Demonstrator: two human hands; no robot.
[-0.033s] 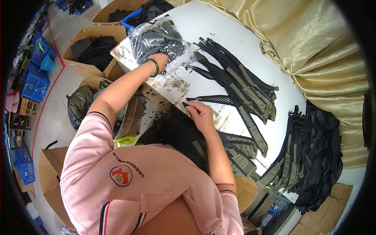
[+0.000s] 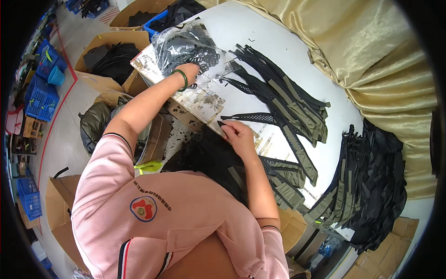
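Observation:
My left hand (image 2: 189, 72), with a green bangle (image 2: 181, 80) at its wrist, reaches to the mouth of a clear plastic bag (image 2: 179, 39). Its fingertips touch black plastic buckles (image 2: 207, 58) spilling from the bag and are mostly hidden there. Lower down, at the table's edge, my right hand (image 2: 239, 137) is closed in a pinch on a black strap end (image 2: 220, 124), whose dark tip pokes out past the fingers. Just beyond that hand lies a black mesh and olive strap (image 2: 278, 125). Black mesh and fabric (image 2: 209, 153) hang below the edge by my body.
More mesh and olive straps (image 2: 283, 93) lie across the white table (image 2: 278, 28). A thick pile of black straps (image 2: 376, 186) hangs at the right. Cardboard boxes (image 2: 100, 81) stand along the left, before blue crates (image 2: 42, 100). A gold curtain (image 2: 381, 69) borders the far side.

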